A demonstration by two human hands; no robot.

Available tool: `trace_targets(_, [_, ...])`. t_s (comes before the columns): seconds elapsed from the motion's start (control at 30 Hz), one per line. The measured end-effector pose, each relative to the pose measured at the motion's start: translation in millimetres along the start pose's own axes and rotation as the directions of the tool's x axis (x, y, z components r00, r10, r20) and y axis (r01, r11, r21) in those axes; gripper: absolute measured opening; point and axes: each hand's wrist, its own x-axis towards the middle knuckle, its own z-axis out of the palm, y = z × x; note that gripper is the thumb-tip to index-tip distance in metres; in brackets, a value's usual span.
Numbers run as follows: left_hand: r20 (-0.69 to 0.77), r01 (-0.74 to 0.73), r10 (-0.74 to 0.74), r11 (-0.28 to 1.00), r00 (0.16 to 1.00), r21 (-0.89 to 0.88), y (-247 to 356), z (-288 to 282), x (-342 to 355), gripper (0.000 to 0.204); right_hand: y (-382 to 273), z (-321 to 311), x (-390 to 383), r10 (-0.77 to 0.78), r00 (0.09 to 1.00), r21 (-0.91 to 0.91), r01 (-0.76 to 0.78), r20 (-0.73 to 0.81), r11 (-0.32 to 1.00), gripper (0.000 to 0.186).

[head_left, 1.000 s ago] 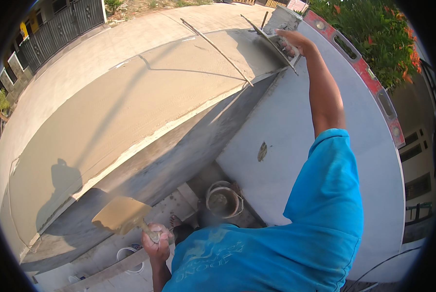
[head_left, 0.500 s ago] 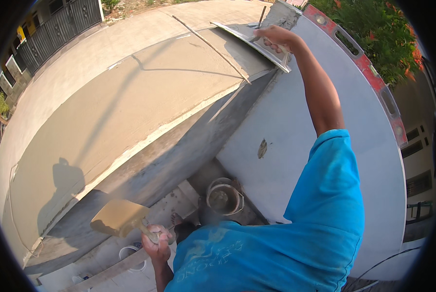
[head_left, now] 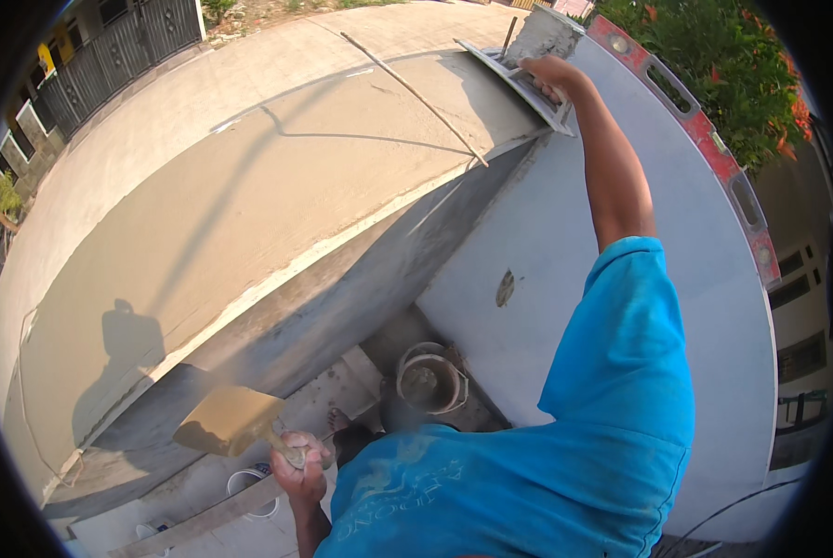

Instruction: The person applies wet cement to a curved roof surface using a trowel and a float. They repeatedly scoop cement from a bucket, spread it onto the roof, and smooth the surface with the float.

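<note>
My right hand (head_left: 551,76) is closed on the handle of a flat plastering float (head_left: 534,104). Its long blade lies across the far right end of the plastered wall top (head_left: 277,200), close to the white side wall (head_left: 584,288). Darker, wetter mortar (head_left: 472,88) shows just left of the float. Low at the front, my left hand (head_left: 300,465) grips the handle of a trowel (head_left: 231,420) with a broad squarish blade coated in mortar. This trowel hangs in the air, apart from the wall.
A thin stick (head_left: 407,86) lies across the wall top. Below stands a mortar bucket (head_left: 461,395) beside my foot; a white bucket (head_left: 249,482) is further left. A red spirit level (head_left: 700,130) rests along the side wall's upper edge. A mortar-covered block (head_left: 548,35) sits at the corner.
The float has slid right toward the side wall, uncovering more of the wall top between it and the stick. My left hand and its trowel have stayed nearly still.
</note>
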Motion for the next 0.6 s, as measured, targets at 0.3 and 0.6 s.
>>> trace_targets(0.3, [0.007,0.013,-0.012,0.993,1.0,-0.118,0,1,0,0.026,-44,33,-41,-0.202,0.97,0.023,0.2,0.136,0.979,0.051])
trace_targets(0.6, [0.192,-0.06,0.062,0.998,0.979,-0.015,13,8,23,0.027,-92,27,-122,-0.271,0.918,0.32,0.173,0.291,0.932,0.049])
